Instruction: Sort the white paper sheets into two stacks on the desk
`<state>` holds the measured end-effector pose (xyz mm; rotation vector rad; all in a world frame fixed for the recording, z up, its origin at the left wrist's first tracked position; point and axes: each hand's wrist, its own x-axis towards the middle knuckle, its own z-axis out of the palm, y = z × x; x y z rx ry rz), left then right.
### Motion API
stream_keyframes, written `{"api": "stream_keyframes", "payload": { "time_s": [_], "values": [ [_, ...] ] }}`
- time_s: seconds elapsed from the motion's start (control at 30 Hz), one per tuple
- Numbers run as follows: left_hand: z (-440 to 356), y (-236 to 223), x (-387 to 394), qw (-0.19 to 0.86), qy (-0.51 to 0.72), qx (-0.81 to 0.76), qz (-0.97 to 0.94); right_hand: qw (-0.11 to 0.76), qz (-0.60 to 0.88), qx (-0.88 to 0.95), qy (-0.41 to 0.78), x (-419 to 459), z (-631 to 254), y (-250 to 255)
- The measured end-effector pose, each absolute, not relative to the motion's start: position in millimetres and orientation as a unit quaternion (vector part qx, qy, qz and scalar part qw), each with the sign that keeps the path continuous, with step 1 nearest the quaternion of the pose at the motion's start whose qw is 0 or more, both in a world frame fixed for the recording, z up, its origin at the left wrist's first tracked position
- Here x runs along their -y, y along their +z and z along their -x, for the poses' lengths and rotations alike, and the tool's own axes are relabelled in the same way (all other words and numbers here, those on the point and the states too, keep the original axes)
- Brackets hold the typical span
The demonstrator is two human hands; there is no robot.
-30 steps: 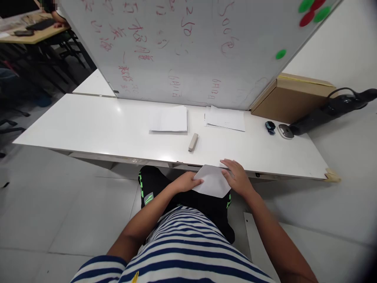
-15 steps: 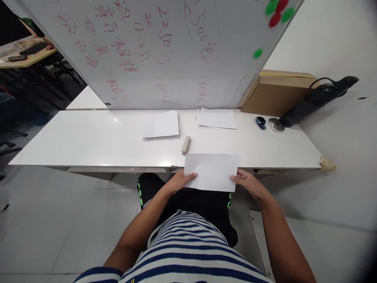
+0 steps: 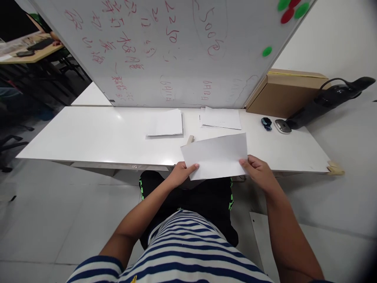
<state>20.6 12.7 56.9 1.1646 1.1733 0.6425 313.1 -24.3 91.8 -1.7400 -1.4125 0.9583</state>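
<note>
A white sheet of paper [image 3: 216, 157] is held up over the desk's front edge, its right end tilted higher than its left. My left hand [image 3: 182, 173] is closed on the lower left edge, thumb on top. At the right edge my right hand [image 3: 257, 169] pinches the sheet, with its fingers behind. Whether it is one sheet or several I cannot tell. Just beyond the paper lies a small beige stapler-like object [image 3: 191, 139], mostly covered by the sheet. Farther back lie a left stack of paper [image 3: 165, 123] and a right stack of paper [image 3: 222, 118].
The white desk [image 3: 118, 137] backs onto a whiteboard [image 3: 188, 70] with red writing and round magnets. At the right stand a cardboard box [image 3: 285, 94] and a black bottle [image 3: 326, 100], near a mouse [image 3: 282, 126] and a dark watch [image 3: 266, 122]. Another person's arm shows far left.
Both hands have raised the paper and moved it forward over the desk, turning its right end up. It now covers most of the beige object. The camera view has shifted slightly.
</note>
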Motion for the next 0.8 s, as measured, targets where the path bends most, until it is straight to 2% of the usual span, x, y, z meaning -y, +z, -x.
{"api": "stream_keyframes", "payload": {
  "time_s": [0.13,0.33,0.53,0.67,0.8],
  "values": [
    [-17,60,-25,0.642,0.298,-0.501,-0.498,0.354,0.664,0.545,0.370,16,-313,96],
    [-6,66,-30,0.676,0.290,-0.473,-0.486,0.397,0.620,0.488,0.469,20,-307,82],
    [3,59,-32,0.664,0.242,-0.487,-0.513,0.388,0.611,0.432,0.538,23,-299,53],
    [14,57,-38,0.551,0.270,-0.498,-0.613,0.428,0.608,0.441,0.503,10,-308,41],
    [31,47,-56,0.281,0.228,-0.560,-0.745,0.438,0.643,0.458,0.431,-58,-342,43]
  ]
}}
